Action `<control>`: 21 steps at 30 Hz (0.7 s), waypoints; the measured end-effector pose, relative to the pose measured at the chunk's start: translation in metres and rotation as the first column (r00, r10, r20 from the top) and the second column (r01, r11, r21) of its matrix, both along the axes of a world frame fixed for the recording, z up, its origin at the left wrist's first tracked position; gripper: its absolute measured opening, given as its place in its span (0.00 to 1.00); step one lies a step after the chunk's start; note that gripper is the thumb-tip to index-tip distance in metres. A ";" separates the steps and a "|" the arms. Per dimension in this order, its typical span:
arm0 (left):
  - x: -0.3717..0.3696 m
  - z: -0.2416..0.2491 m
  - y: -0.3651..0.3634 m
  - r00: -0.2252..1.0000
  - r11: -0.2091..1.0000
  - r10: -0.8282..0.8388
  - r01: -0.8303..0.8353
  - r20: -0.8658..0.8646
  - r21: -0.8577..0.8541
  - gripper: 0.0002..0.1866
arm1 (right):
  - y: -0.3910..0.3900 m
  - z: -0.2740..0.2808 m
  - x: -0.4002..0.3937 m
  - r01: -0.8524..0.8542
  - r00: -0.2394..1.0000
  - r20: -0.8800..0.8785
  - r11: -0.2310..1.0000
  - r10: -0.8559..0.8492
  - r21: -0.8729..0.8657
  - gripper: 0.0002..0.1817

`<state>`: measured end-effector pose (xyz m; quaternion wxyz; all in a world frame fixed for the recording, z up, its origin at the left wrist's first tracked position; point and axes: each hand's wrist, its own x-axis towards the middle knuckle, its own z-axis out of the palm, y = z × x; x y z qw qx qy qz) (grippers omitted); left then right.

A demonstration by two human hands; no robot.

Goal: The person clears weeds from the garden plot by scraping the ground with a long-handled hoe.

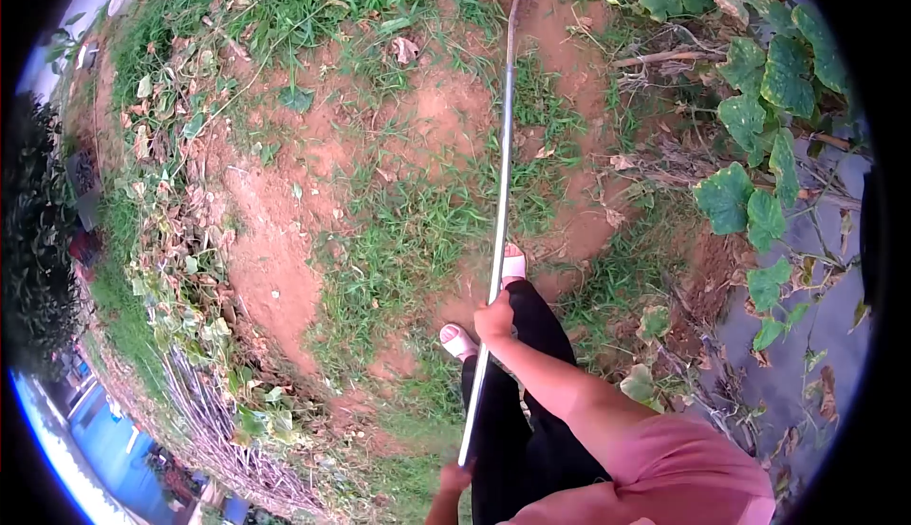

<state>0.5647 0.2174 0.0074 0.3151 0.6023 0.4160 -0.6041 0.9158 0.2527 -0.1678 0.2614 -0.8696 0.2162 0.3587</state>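
A long thin pole point(501, 184) runs from near my body out over the ground, and its far tip rests on bare red soil by the grass. My right hand point(494, 319) is closed around the pole partway up, with the arm in a pink sleeve behind it. My left hand point(454, 479) grips the near end of the pole at the bottom of the view and is only partly visible. Below the hands are my black trousers and white slippers point(458, 340).
Patchy grass and red soil point(275, 269) cover the ground ahead. Green broad-leaved vines point(759, 117) and a grey sheet point(807, 335) lie to the right. Dry vines and sticks point(190, 240) line the left, with a blue surface point(104, 440) beyond.
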 end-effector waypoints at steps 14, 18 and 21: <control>0.167 -0.010 0.050 0.877 0.903 0.288 -0.383 0.385 0.196 0.17 | 0.036 -0.022 0.157 0.107 0.991 0.054 0.966 -0.123 0.237 0.19; 0.137 -0.039 0.064 0.899 0.896 0.275 -0.368 0.340 0.249 0.17 | 0.077 -0.032 0.128 -0.054 0.988 0.151 0.997 0.046 0.049 0.18; -0.047 -0.036 0.025 0.899 0.894 0.253 -0.359 0.358 0.270 0.17 | 0.039 -0.046 -0.056 -0.098 0.993 0.073 0.995 0.097 0.005 0.20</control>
